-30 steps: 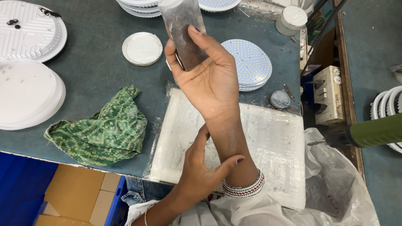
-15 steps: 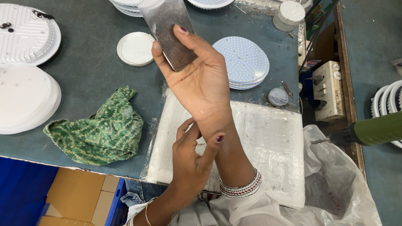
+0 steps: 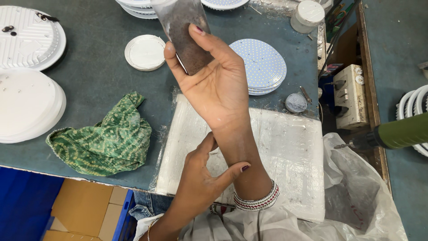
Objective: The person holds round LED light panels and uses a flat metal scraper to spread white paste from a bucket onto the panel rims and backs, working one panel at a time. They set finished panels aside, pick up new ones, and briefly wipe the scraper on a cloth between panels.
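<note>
A clear plastic bag [image 3: 185, 33], soft and crinkled, holds a dark brown granular fill that sits toward its lower end. It is raised above the tabletop [image 3: 98, 76], near the top middle of the view, tilted with its top edge running out of the picture. The right hand [image 3: 214, 85] holds it, palm turned up toward the camera: the thumb presses on the left edge of the bag and the long fingers [image 3: 209, 42] curl over its front, closed on it. The forearm runs down to a banded bracelet [image 3: 257, 201] of small pale and dark beads at the wrist.

The left hand [image 3: 203, 187] rests against that forearm from below, thumb across it and fingers loosely bent around it, gripping nothing but the arm.

Under both arms lies a flat rectangular white pad [image 3: 290, 156] wrapped in wrinkled clear film, its surface glossy and dusted with specks. Left of it sits a crumpled green patterned cloth [image 3: 100, 140]. The tabletop is a dull grey-green mat. On it, further out, are a small round white cap [image 3: 145, 52], a stack of thin round boards [image 3: 263, 64] dotted with tiny points, a small grey disc [image 3: 296, 102], large smooth white round covers [image 3: 26, 109] stacked at the left, and a ribbed white round housing [image 3: 29, 35] above them. At the right edge a matte olive cylindrical tool [image 3: 397, 134] hangs by a beige boxy unit [image 3: 352, 96].
</note>
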{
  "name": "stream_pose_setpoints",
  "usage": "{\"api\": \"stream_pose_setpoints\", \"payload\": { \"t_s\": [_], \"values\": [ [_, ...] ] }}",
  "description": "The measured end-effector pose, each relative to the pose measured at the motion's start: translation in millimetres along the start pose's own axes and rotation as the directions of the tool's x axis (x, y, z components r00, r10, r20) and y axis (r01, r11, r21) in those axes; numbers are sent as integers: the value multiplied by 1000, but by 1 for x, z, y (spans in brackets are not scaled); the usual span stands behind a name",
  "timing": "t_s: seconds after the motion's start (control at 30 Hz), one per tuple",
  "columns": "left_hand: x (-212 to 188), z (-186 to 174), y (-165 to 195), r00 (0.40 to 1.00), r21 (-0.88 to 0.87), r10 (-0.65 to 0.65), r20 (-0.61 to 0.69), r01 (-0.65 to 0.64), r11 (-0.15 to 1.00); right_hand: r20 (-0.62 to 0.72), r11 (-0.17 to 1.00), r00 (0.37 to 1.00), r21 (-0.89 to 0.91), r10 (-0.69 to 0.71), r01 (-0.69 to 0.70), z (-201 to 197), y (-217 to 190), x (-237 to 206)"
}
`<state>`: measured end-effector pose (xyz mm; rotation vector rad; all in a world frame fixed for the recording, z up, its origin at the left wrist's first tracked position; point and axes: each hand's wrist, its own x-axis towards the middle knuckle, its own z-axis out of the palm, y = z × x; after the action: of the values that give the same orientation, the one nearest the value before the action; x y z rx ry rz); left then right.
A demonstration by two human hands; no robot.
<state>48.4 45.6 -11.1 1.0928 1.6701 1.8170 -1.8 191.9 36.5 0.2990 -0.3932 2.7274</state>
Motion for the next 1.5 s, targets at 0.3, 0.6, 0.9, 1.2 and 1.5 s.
{"api": "stream_pose_setpoints", "payload": {
  "t_s": [0.3, 0.6, 0.9, 1.2, 1.5],
  "values": [
    [-29, 9, -58, 970, 160, 36, -240, 3, 987, 63, 976, 980, -95, -191, 196, -6, 39, -18],
    [-46, 0, -137, 948, 254, -298, -110, 316, 914, 23, 851, 896, -302, -443, 429, -12, 31, -77],
    [-56, 120, -40, 630, -97, -26, 776, 160, 982, 37, 492, 619, -572, -784, 657, 6, -62, -251],
    [-56, 204, -53, 798, -107, 15, 603, 63, 992, -109, 226, 230, -784, -967, 578, -31, -155, -341],
    [-1, 151, -134, 869, -214, -396, 297, 464, 859, -437, 431, 44, -857, -898, 283, -84, -415, -439]
  ]
}}
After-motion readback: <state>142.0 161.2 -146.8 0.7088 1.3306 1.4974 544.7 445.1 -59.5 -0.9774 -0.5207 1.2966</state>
